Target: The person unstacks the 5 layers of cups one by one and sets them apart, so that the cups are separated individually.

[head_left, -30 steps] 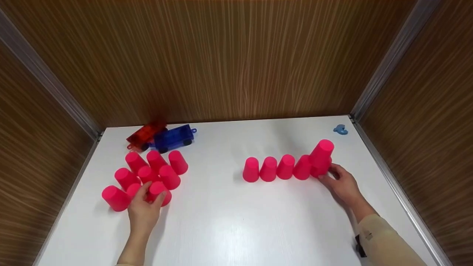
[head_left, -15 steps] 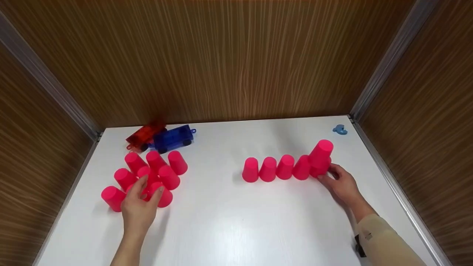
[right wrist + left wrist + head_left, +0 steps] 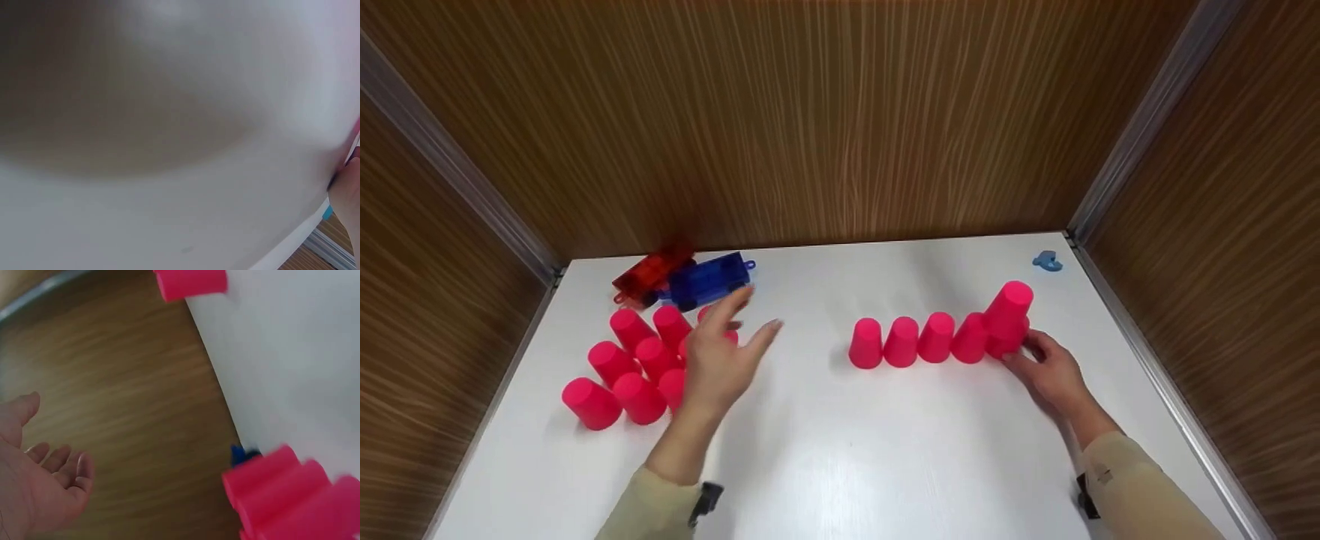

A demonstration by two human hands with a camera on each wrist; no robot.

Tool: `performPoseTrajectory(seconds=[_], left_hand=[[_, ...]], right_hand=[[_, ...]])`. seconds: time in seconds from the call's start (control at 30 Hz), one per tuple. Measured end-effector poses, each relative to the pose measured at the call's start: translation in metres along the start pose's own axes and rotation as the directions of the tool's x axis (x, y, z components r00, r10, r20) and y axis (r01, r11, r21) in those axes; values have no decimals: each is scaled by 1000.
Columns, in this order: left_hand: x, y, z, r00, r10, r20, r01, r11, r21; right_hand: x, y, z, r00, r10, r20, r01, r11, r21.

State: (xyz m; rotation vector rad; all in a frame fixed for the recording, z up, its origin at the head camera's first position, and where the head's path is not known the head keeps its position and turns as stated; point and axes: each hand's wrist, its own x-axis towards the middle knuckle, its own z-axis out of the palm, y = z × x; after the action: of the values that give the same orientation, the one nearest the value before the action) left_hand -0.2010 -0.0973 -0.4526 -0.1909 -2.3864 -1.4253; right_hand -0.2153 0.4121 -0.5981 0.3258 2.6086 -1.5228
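Upside-down pink cups stand in two groups. In the head view, my left hand (image 3: 720,364) is raised over the right side of the left cluster of cups (image 3: 641,397), thumb and fingers spread, holding nothing. It hides part of that cluster. The left wrist view also shows the left hand (image 3: 42,489) bare, apart from the cups (image 3: 287,495). On the right runs a row of cups (image 3: 901,342). At its right end, a taller pink cup stack (image 3: 1009,311) rises above the others. My right hand (image 3: 1054,371) grips its base between thumb and fingers.
Behind the left cluster lie a red toy wagon (image 3: 649,277) and a blue toy wagon (image 3: 709,279), close together. A small light-blue piece (image 3: 1048,261) lies in the far right corner. Wood-grained panels (image 3: 810,120) enclose the white table (image 3: 840,442) at the back and sides.
My left hand has let go of the front cup in the left cluster, lifted and moved right, its fingers spreading. The right hand has stayed at the base of the stack.
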Motion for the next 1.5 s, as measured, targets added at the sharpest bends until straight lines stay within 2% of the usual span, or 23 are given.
performPoseTrajectory(seconds=[0.13, 0.23, 0.37, 0.47, 0.63, 0.73, 0.8, 1.0, 1.1, 1.33, 1.5], left_hand=[[19, 20, 46, 990, 112, 84, -104, 991, -90], [31, 36, 83, 972, 151, 180, -123, 980, -153], [42, 61, 130, 937, 144, 319, -85, 978, -192], [46, 78, 163, 906, 152, 396, -77, 977, -201], [44, 93, 210, 859, 127, 496, -53, 985, -161], [41, 94, 234, 844, 93, 528, -29, 991, -128], [39, 95, 248, 842, 65, 535, -8, 994, -109], [37, 98, 278, 852, -46, 521, 83, 995, -47], [37, 101, 287, 855, -69, 513, 100, 994, -34], [37, 110, 299, 844, -72, 531, 97, 995, -20], [35, 104, 290, 853, -9, 522, 67, 994, -92]], right_hand=[[0, 0, 1, 1000, 2, 3, -2, 1000, 0], [0, 1, 2, 1000, 1, 5, -1, 1000, -1], [1, 0, 3, 1000, -4, 2, 4, 1000, 5], [2, -1, 7, 1000, -20, -4, 20, 1000, 8], [2, 1, 14, 1000, -31, -3, 32, 999, 16], [1, 3, 16, 1000, -29, 2, 29, 999, 24], [1, 3, 17, 1000, -24, -2, 24, 999, 29], [3, 0, 15, 999, -32, -7, 32, 999, 14], [4, -2, 11, 999, -46, -14, 46, 999, -1], [3, -3, 4, 998, -57, -34, 56, 998, -29], [2, 1, 2, 998, -57, -37, 56, 998, -21]])
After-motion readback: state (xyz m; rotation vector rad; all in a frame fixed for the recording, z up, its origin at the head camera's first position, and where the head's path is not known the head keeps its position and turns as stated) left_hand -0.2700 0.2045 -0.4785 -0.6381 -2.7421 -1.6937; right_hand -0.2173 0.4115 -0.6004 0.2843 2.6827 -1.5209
